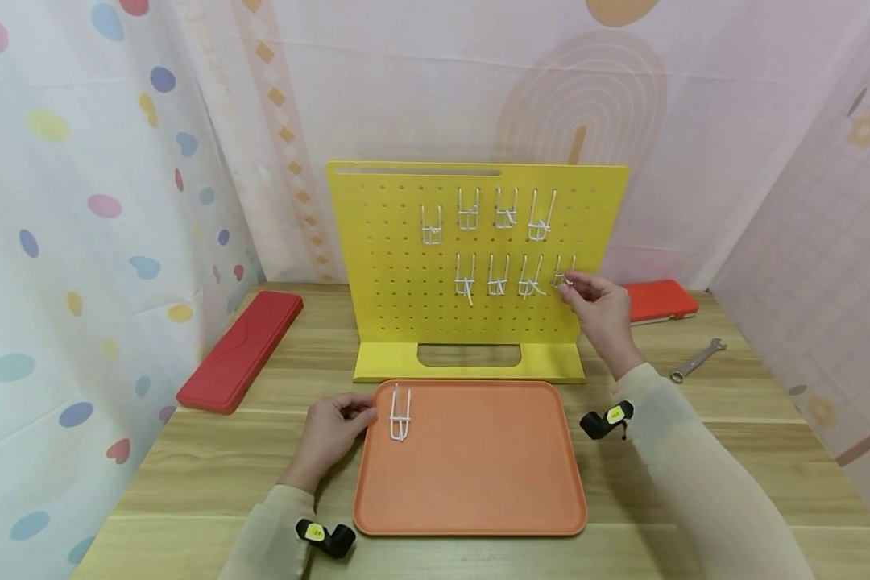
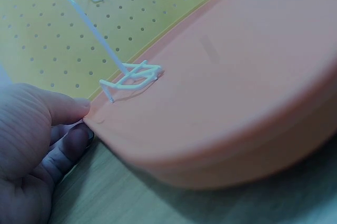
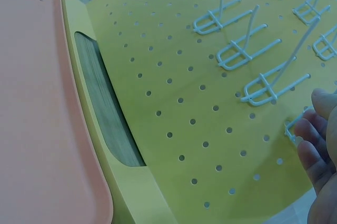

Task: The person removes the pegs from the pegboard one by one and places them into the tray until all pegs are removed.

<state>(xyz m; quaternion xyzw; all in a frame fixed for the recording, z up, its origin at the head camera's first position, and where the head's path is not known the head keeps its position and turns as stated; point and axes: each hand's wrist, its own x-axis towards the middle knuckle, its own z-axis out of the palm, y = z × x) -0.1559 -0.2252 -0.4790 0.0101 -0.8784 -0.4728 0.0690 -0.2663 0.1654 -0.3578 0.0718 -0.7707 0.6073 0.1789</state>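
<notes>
A yellow pegboard [image 1: 395, 302] stands upright, with white wire hooks hung on it in two rows. At the right end of the lower row, my right hand [image 1: 600, 312] pinches a white pegboard hook [image 3: 288, 130], which the fingers partly hide. Before the board lies an orange tray [image 1: 478, 459] bearing one loose white hook [image 1: 400, 420] near its left back corner. My left hand [image 1: 333, 431] grips the tray's rim at that corner; in the left wrist view the thumb [image 2: 71, 109] is at the rim's top and fingers are lower.
On the left of the wooden table [image 1: 181, 475] lies a long red case [image 1: 242, 350]. A smaller red case [image 1: 660, 301] lies behind the right hand, with a metal wrench [image 1: 698, 360] nearer. Patterned curtains [image 1: 420, 80] close off the back and sides.
</notes>
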